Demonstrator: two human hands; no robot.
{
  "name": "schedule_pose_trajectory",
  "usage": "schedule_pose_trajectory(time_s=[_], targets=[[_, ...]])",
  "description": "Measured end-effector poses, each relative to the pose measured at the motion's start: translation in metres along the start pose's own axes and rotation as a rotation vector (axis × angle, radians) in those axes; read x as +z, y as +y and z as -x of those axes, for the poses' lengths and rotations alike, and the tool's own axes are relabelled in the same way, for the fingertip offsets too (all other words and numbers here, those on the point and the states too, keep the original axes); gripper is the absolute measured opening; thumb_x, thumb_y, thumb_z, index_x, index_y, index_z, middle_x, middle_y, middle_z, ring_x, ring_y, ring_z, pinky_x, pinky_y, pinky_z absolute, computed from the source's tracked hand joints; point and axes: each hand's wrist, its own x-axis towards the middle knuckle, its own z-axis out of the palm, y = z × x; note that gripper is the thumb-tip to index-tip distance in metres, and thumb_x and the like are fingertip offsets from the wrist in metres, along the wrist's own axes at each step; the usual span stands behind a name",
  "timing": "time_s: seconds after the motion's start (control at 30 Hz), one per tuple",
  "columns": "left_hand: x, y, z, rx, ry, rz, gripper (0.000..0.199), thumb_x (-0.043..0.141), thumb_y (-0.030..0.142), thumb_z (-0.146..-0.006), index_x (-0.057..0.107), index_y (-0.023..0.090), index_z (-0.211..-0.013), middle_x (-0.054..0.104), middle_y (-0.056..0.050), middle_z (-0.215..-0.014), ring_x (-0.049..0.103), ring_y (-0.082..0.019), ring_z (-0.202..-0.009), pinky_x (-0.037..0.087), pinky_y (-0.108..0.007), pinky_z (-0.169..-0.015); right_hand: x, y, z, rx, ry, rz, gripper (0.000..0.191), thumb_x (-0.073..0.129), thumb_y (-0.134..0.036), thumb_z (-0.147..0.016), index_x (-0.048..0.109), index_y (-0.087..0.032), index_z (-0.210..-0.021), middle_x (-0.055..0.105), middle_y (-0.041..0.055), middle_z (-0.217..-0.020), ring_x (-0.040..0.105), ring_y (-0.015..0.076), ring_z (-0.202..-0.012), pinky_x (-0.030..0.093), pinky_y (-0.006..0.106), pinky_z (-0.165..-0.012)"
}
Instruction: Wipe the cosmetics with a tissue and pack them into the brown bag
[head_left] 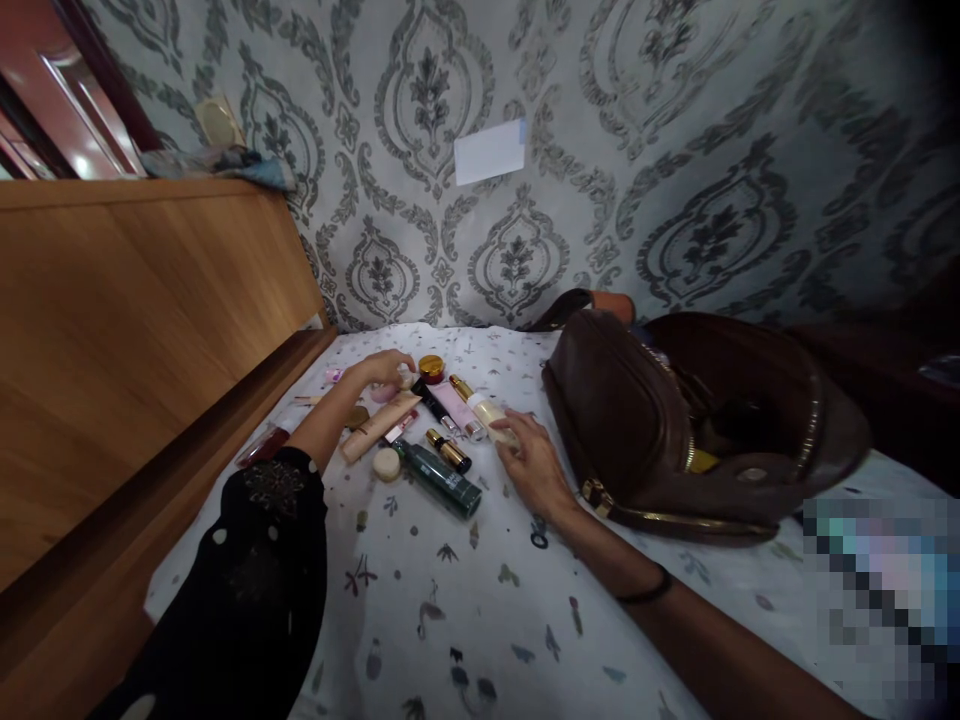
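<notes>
My left hand (382,372) reaches over a cluster of cosmetics on a white patterned sheet (465,600), its fingers closed around a small pale item near a gold-lidded jar (431,367). My right hand (529,460) rests at the near end of a cream bottle with a gold cap (484,408), fingertips touching it. Between the hands lie a beige tube (379,425), a pink tube (457,407), a dark green bottle (442,482), a small gold-capped bottle (448,450) and a round pale compact (387,464).
An open brown leather handbag (675,420) sits to the right of my right hand. A wooden headboard (135,330) runs along the left. Patterned wallpaper with a white rectangle (489,152) is behind. A red tube (262,446) lies by the headboard.
</notes>
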Motion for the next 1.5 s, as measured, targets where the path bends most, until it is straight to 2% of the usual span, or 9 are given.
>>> schedule_pose_trajectory(time_s=[0.2,0.43,0.7,0.87,1.07,1.17,1.27,1.4,1.5], targets=[[0.001,0.034,0.011,0.097,0.164,-0.007,0.033,0.048,0.024,-0.094,0.063,0.026,-0.124,0.064,-0.006,-0.124,0.059,-0.024,-0.117,0.047,-0.034,-0.098,0.0,-0.002,0.0,0.019,-0.001,0.015,0.032,0.052,-0.018,-0.08,0.069,-0.021,-0.107,0.063,0.0114,-0.128,0.053,0.0309,-0.123,0.043,0.05,-0.105],[0.019,0.084,0.015,0.275,0.029,-0.028,0.043,0.053,0.018,-0.085,0.063,0.027,-0.126,0.068,-0.005,-0.125,0.062,-0.025,-0.114,0.049,-0.031,-0.09,0.003,0.0,0.001,0.028,0.011,0.043,0.031,0.055,-0.021,-0.079,0.069,-0.02,-0.107,0.056,0.0141,-0.136,0.047,0.0325,-0.13,0.037,0.054,-0.11],[0.017,0.088,0.029,0.324,-0.073,-0.075,0.045,0.065,0.036,-0.082,0.061,0.028,-0.126,0.071,-0.004,-0.119,0.066,-0.026,-0.106,0.05,-0.03,-0.083,0.006,-0.003,0.001,-0.009,-0.01,0.107,0.031,0.052,-0.037,-0.09,0.071,-0.021,-0.11,0.058,0.0156,-0.134,0.047,0.0345,-0.13,0.038,0.055,-0.106],[0.019,0.101,0.045,0.318,0.008,-0.069,0.04,0.062,0.041,-0.086,0.059,0.026,-0.123,0.067,-0.009,-0.115,0.065,-0.03,-0.106,0.049,-0.034,-0.083,0.007,-0.012,0.003,0.027,-0.013,0.221,0.036,0.062,-0.048,-0.085,0.073,-0.022,-0.108,0.055,0.0156,-0.139,0.04,0.0408,-0.135,0.032,0.063,-0.106],[0.024,0.106,0.055,0.382,0.054,0.023,0.033,0.065,0.038,-0.086,0.063,0.022,-0.114,0.068,-0.01,-0.111,0.065,-0.029,-0.104,0.049,-0.035,-0.083,0.005,-0.015,0.007,-0.038,-0.041,0.27,0.036,0.065,-0.039,-0.083,0.072,-0.02,-0.112,0.051,0.0179,-0.143,0.034,0.0429,-0.139,0.03,0.064,-0.106],[0.019,0.098,0.048,0.431,0.026,0.113,0.031,0.068,0.037,-0.084,0.066,0.023,-0.111,0.072,-0.003,-0.107,0.067,-0.023,-0.097,0.05,-0.027,-0.081,0.002,-0.017,0.007,-0.08,-0.018,0.253,0.03,0.063,-0.037,-0.084,0.073,-0.018,-0.104,0.055,0.0175,-0.138,0.036,0.0409,-0.138,0.031,0.061,-0.108],[0.011,0.088,0.036,0.432,0.073,0.195,0.027,0.058,0.03,-0.09,0.067,0.021,-0.114,0.073,-0.001,-0.112,0.066,-0.018,-0.099,0.05,-0.023,-0.084,0.0,-0.02,0.007,-0.129,0.035,0.247,0.027,0.059,-0.036,-0.087,0.072,-0.019,-0.102,0.06,0.0153,-0.132,0.041,0.0374,-0.136,0.032,0.057,-0.108],[0.007,0.085,0.017,0.333,0.223,0.22,0.039,0.043,0.023,-0.095,0.06,0.019,-0.13,0.067,-0.005,-0.125,0.062,-0.022,-0.111,0.049,-0.029,-0.094,-0.002,-0.024,0.008,-0.169,0.086,0.195,0.028,0.053,-0.034,-0.091,0.069,-0.018,-0.106,0.068,0.0141,-0.121,0.047,0.0356,-0.131,0.034,0.055,-0.106],[0.011,0.097,0.002,0.277,0.269,0.184,0.045,0.043,0.02,-0.093,0.057,0.025,-0.135,0.064,-0.005,-0.125,0.062,-0.022,-0.112,0.046,-0.032,-0.099,-0.003,-0.028,0.008,-0.18,0.094,0.173,0.029,0.047,-0.034,-0.095,0.067,-0.018,-0.107,0.072,0.0139,-0.107,0.051,0.0355,-0.127,0.033,0.057,-0.105]])
